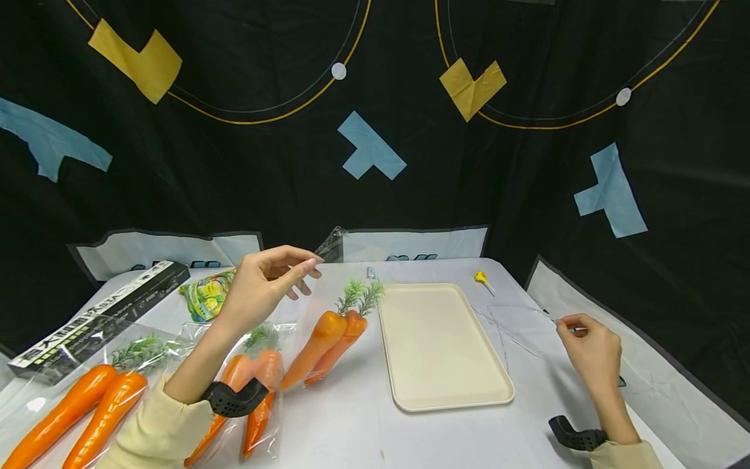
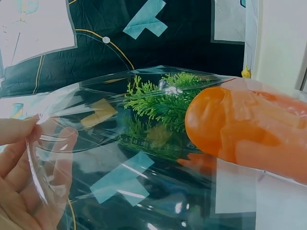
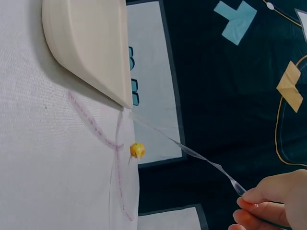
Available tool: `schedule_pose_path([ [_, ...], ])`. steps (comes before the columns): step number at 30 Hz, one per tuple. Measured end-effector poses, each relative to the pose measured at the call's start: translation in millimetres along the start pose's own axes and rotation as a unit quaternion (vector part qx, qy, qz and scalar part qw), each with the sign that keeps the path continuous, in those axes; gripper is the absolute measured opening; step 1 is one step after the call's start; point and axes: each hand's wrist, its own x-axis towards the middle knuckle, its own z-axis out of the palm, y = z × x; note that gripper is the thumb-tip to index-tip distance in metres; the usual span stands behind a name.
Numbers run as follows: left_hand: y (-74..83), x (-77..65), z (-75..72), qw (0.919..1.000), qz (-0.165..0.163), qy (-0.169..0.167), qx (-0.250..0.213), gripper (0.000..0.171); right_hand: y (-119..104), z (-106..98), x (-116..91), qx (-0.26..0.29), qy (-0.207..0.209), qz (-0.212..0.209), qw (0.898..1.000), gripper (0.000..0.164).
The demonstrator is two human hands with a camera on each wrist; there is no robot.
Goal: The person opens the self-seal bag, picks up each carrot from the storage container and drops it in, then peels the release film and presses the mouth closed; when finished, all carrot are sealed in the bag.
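Between thumb and fingers my left hand (image 1: pixel 263 283) pinches the upper edge of a clear plastic bag (image 2: pixel 86 108). Inside that bag are two orange carrots (image 1: pixel 321 340) with feathery green tops (image 2: pixel 163 98), tilted in the air left of the tray. My right hand (image 1: pixel 593 352), raised at the far right, pinches the end of a thin clear plastic strip (image 3: pixel 204 159) between thumb and index finger. The strip stretches from the fingertips toward the right edge of the cream tray (image 1: pixel 445 345), where a transparent sheet shows faintly in the head view.
Two more bagged carrot pairs lie at left: carrots (image 1: pixel 96 404) at the front edge and carrots (image 1: pixel 258 384) under the left forearm. Behind them are a long black box (image 1: pixel 99 319) and a green-yellow packet (image 1: pixel 209 294). A small yellow-headed object (image 1: pixel 482 279) lies beyond the tray.
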Motion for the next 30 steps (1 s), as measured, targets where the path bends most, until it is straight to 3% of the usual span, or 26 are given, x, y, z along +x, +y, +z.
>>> schedule_pose_path([
  [5,0.4,-0.1,0.5,1.0000,0.000,0.000,0.001,0.013,-0.2,-0.5,-2.6,-0.001,-0.023,-0.010,1.000,0.011],
  [13,0.3,-0.1,1.6,1.0000,0.000,-0.002,0.003,0.013,-1.0,-3.7,-10.2,0.008,-0.089,-0.071,0.993,0.013],
  [19,0.8,0.1,2.2,1.0000,-0.001,-0.004,0.003,0.013,0.7,-10.9,-14.9,-0.003,-0.129,-0.057,0.990,0.013],
  [30,0.8,1.9,3.3,1.0000,0.004,-0.008,0.001,0.014,0.7,-14.1,-18.7,0.002,-0.141,-0.055,0.989,0.011],
])
